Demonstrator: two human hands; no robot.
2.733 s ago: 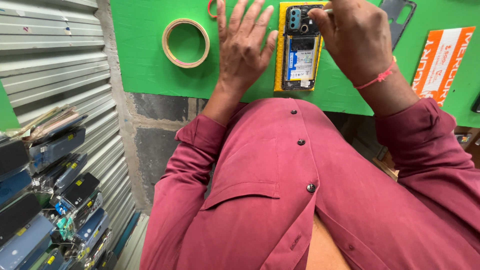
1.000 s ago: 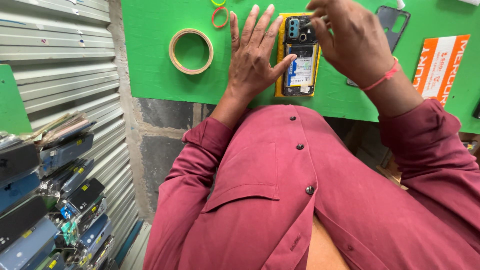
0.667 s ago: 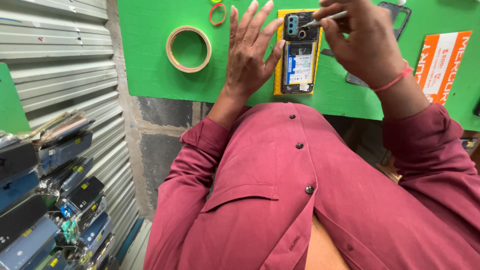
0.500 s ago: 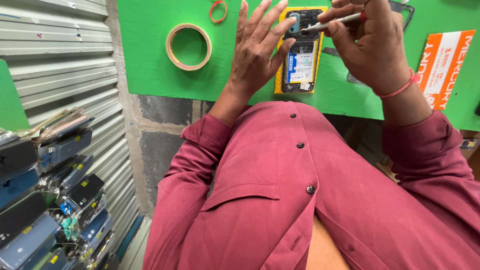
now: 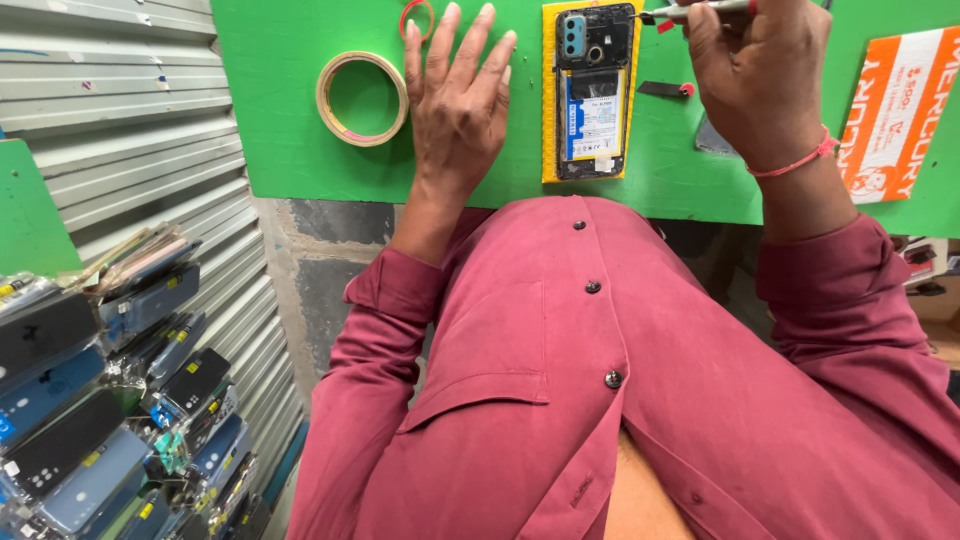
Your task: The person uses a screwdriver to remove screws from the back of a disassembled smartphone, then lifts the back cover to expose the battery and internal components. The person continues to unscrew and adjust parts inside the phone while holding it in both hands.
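Opened phone flat on green tabletop, long axis pointing away from body, between both hands. Left hand just beside, fingers spread flat. Right hand nearer, fingers clamped on screwdriver, tip over phone's top corner.

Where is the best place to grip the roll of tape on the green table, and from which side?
Probably from above. The roll of tape lies flat with its hole facing up, apart from the left hand, so one finger inside the ring and the thumb outside can pinch its wall.
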